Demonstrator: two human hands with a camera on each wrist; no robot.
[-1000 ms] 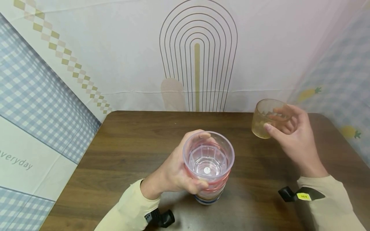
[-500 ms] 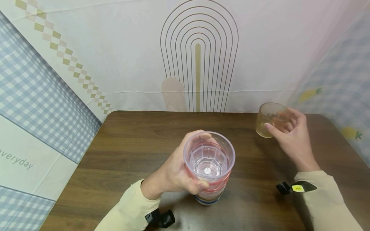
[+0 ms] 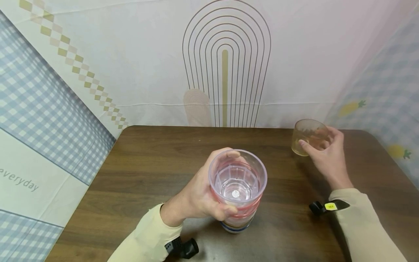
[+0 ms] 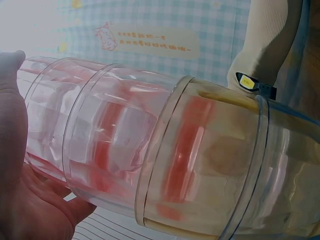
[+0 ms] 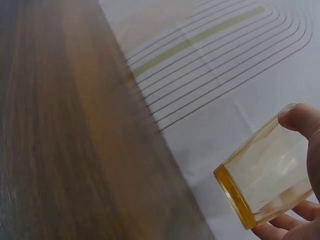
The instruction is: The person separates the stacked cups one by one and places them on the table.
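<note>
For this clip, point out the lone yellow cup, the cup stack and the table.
Yellow cup (image 5: 269,174): right wrist view, on its side wall.
Cup stack (image 4: 192,157): left wrist view, on the side wall near its middle.
Table (image 3: 140,167): head view, on bare wood of its top.

My head camera looked forward and down over the bench (image 3: 157,160), taking in my left grip (image 3: 199,194) and right grip (image 3: 328,160). My left wrist camera (image 3: 189,248) faced the stacked cups (image 4: 200,160) sideways, so near that they overran the frame, my right sleeve (image 4: 262,40) beyond. My right wrist camera (image 3: 316,208) looked, tilted, past the amber cup (image 5: 267,175), sharing the arched lines (image 3: 224,87) with the head view.
</note>
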